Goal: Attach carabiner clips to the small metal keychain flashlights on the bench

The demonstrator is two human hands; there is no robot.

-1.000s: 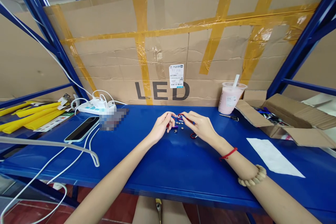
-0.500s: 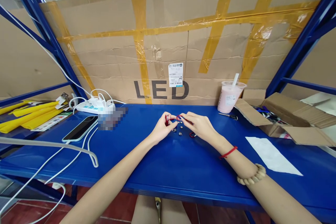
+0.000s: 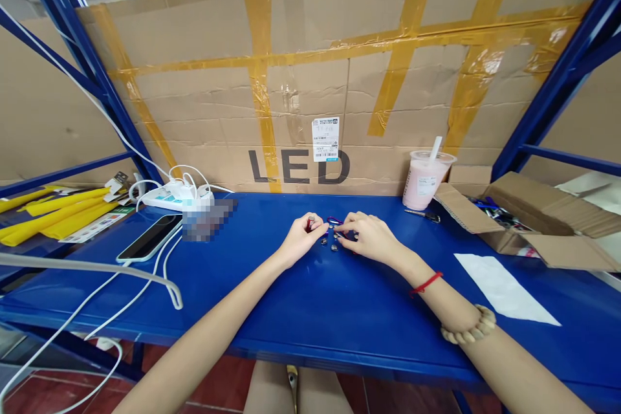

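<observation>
My left hand point(image 3: 306, 239) is closed on a small red piece point(image 3: 309, 225), most of it hidden by the fingers. Between my two hands a small blue-purple loop point(image 3: 334, 220), like a carabiner, lies by the fingertips. My right hand point(image 3: 371, 236) hovers low over the tabletop, thumb and index finger apart at the small round metal pieces. One shiny metal piece point(image 3: 334, 248) and another metal piece point(image 3: 324, 241) rest just below the fingertips. Something dark red shows partly under my right hand.
On the blue table point(image 3: 301, 310) stand a pink drink cup point(image 3: 423, 181) and an open cardboard box point(image 3: 509, 220). White paper point(image 3: 507, 288) lies right. Leftward are a phone point(image 3: 149, 237), a power strip point(image 3: 165, 195) with cables, and yellow strips point(image 3: 72, 212). Behind rises a large carton point(image 3: 213, 116).
My right hand has let go of the small loop and moved slightly down and right, over the metal pieces. My left hand stays nearly in place with the red piece.
</observation>
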